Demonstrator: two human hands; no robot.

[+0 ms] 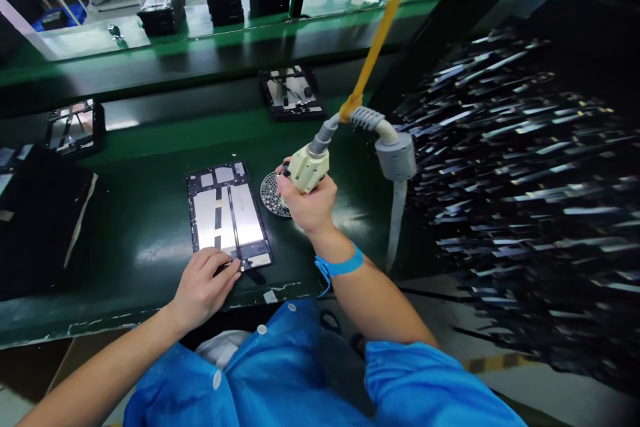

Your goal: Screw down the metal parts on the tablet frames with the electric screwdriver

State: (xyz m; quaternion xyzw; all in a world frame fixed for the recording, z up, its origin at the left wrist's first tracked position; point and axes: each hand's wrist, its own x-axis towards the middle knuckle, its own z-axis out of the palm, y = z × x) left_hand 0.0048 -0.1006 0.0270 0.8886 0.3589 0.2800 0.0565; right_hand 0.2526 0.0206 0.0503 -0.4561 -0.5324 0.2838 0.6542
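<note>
An opened tablet [250, 213], with silvery inner plates, dark strips and a black frame, lies flat on the green mat. My left hand [205, 283] has its fingers bent and pressed together at the tablet's lower edge, gripping it there. Just right of the tablet, my right hand [315, 203] is wrapped round a cream electric screwdriver [309, 170], its cable end pointing up and away. Beneath that hand sits a round metal screw tray [271, 195] full of small holes, partly covered by the hand. The screwdriver's tip is hidden.
A yellow strap [385, 27] suspends the grey cable [397, 220] above the bench. Other opened tablets lie behind [293, 93] and at left [75, 125]. A black stack [45, 220] stands left; a tall rack of dark, blurred pieces [520, 200] fills the right.
</note>
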